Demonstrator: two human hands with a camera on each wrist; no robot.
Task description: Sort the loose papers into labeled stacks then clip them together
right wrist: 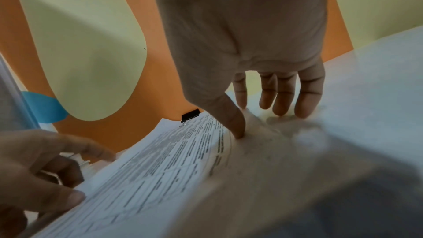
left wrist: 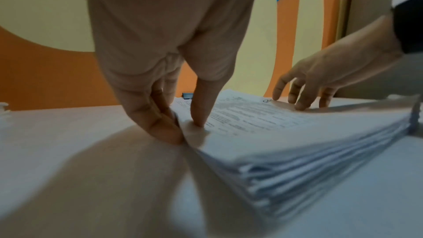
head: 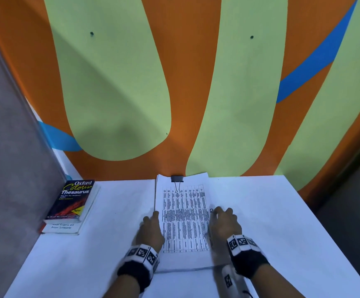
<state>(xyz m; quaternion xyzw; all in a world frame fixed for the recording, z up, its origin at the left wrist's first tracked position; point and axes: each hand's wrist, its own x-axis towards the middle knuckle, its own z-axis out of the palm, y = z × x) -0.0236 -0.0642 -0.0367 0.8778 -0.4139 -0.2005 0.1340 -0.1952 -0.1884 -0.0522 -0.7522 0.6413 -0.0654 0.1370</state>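
A thick stack of papers point(head: 185, 220) with a printed table on top lies in the middle of the white table point(head: 282, 211). A black binder clip point(head: 177, 178) holds its far edge. My left hand point(head: 152, 218) pinches the stack's left edge. In the left wrist view the thumb point(left wrist: 199, 115) presses on the top sheet and the fingers point(left wrist: 158, 124) lie against the side. My right hand point(head: 222, 214) rests at the right edge. In the right wrist view its thumb point(right wrist: 237, 128) is on the margin and its straight fingers point(right wrist: 286, 100) are on the table.
Two books point(head: 71, 205) are piled at the table's left edge, a thesaurus on top. An orange and green wall point(head: 174, 104) rises right behind the stack. A grey panel point(head: 7, 147) closes the left side. The table drops off at the right.
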